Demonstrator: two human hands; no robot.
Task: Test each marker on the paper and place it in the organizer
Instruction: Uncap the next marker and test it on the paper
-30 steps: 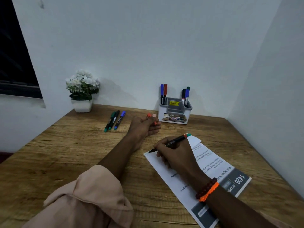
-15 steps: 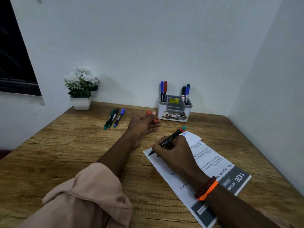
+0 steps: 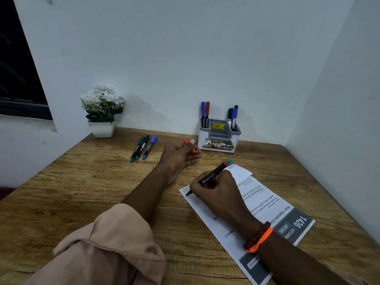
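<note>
Gripping a "FABER-CASTELL" marker [image 3: 209, 176], the right hand [image 3: 218, 194] marks the "1426 KITCHEN" paper [image 3: 273, 204]; left hand [image 3: 181, 154] clutches an orange cap [image 3: 186, 140].

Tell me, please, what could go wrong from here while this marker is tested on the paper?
1. The marker tip sits at the paper near corner, so a stroke might run onto the wooden table.
2. Neither hand pins the sheet: the left hand grips an orange cap off to the side, so the sheet may slide.
3. The folded far corner could lift.

wooden desk [image 3: 82, 194], white walls [image 3: 185, 58], dark window [image 3: 18, 79]
</note>
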